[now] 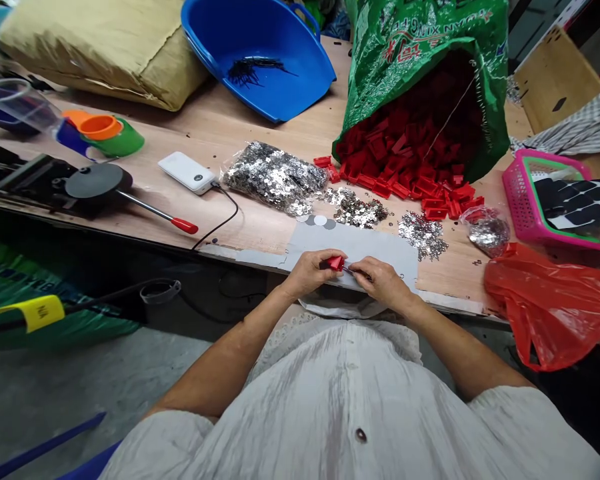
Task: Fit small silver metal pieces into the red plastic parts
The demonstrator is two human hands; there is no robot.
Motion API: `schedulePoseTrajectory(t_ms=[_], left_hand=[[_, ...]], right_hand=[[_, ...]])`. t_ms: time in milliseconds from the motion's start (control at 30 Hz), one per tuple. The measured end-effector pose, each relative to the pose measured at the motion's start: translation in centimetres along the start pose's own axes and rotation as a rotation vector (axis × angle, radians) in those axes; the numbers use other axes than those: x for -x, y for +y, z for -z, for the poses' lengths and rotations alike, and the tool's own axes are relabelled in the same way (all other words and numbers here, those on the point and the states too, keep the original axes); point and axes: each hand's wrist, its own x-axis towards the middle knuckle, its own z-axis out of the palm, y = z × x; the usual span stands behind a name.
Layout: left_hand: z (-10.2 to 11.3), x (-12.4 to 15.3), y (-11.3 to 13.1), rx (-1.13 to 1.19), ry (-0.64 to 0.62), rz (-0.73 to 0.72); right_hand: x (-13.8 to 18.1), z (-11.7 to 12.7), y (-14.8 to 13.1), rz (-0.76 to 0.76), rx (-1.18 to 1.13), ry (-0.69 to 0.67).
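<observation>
my left hand (310, 272) pinches a small red piece (336, 263) between thumb and fingers, just above the front part of the grey mat (380, 253), near the table's edge. the piece is bright red and a little shiny, with a flat, slanting face on top and a darker side towards my right; my fingers cover the rest. my right hand (380, 281) is closed narrowly round a thin rod (349, 269), its end pointed at the piece — i cannot tell whether it goes in or only touches.

beyond the mat, more red pieces (395, 157) in the same red spill from the mouth of a green sack (425, 17), many heaped inside it. small silver bits lie in loose piles (423, 233) between the sack and the mat, and a clear bag (275, 175) beside them is full of silver discs.

the sack bears large red characters and white capitals; i make out "uan xing" and what looks like "fe", the rest being lost in creases. on the left a yellow tag (42, 312) carries short dark lettering — "na" or "n/a". the white power bank (187, 172) has a small dark oval, too small to read.
</observation>
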Motion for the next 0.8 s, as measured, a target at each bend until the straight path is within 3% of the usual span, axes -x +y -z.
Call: schedulePoseTrajectory(t_ms=[367,667,800], left_hand=[[0.0,-0.1,0.2,0.013,-0.018,0.017],[-0.3,0.1,0.4,0.048,0.004,0.050],[-0.6,0.2,0.8,0.047,0.040,0.074]], right_hand=[[0.1,-0.3,-0.4,-0.022,0.027,0.023],[-0.5,-1.4,-2.3,-0.151,0.125,0.034],[-0.4,-0.9,-2.0,-0.132,0.063,0.005]])
